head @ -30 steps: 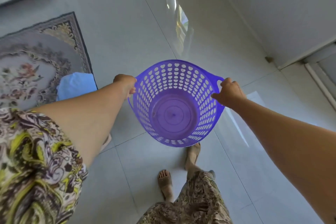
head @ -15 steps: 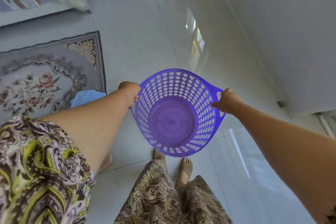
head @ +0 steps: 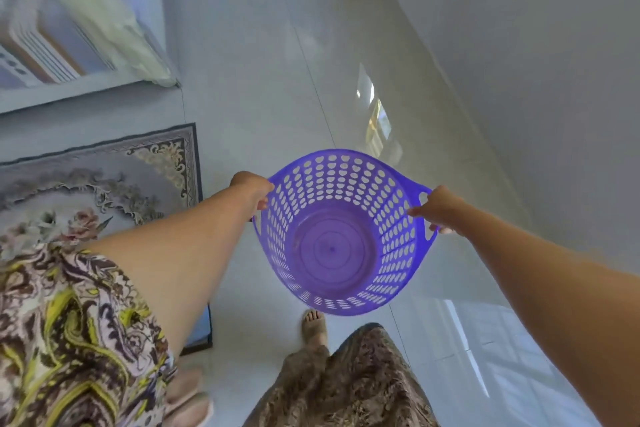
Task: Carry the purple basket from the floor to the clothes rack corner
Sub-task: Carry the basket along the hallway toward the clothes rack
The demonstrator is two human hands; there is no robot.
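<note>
Glossy pale floor tiles point(head: 263, 87) run beside a plain white wall point(head: 519, 45); a floral rug point(head: 104, 177) lies to the left of the purple basket point(head: 332, 253); the empty basket hangs in the air above the tiles, ahead of a bare foot point(head: 314, 324); the left hand point(head: 252, 189) is clamped on its left rim, the right hand point(head: 438, 208) on its right handle.
</note>
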